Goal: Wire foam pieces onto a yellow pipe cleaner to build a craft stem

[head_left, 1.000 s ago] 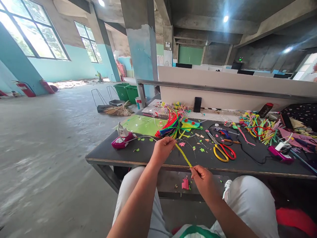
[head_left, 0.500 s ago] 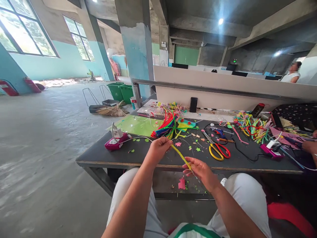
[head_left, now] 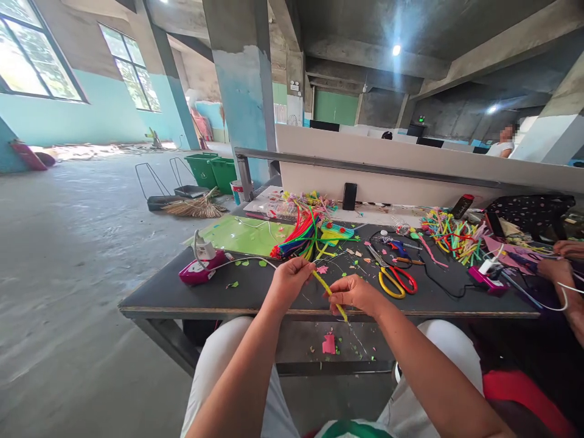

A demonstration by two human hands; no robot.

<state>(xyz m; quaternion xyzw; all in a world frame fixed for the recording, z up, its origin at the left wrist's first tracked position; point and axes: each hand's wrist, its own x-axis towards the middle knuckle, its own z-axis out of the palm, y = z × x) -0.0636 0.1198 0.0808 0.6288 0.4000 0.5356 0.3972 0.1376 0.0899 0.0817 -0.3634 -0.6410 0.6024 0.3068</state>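
Observation:
A yellow fuzzy stem [head_left: 323, 282] slants down to the right between my hands, over the front edge of the dark table [head_left: 255, 298]. Its upper end is pinched in the fingertips of my left hand [head_left: 294, 278]. My right hand [head_left: 353, 293] grips it partway down, and the lower end sticks out below the fingers with a thin, pale strand hanging from it. Behind my hands lies a bundle of red, blue and green stems [head_left: 301, 234]. Scissors with yellow and red handles [head_left: 392, 281] rest to the right of my right hand.
A pink power strip [head_left: 201, 272] stands on the left. Farther right are a blue glue gun [head_left: 399, 248], a pile of colored stems [head_left: 454, 234] and another pink power strip [head_left: 487, 281]. Another person's hands [head_left: 557, 267] work at the right edge. A phone [head_left: 350, 196] leans at the back.
My right hand has moved up and left along the yellow stem, and its spread fingers have closed around it. The view has shifted slightly. More of the other person's hands shows at the right.

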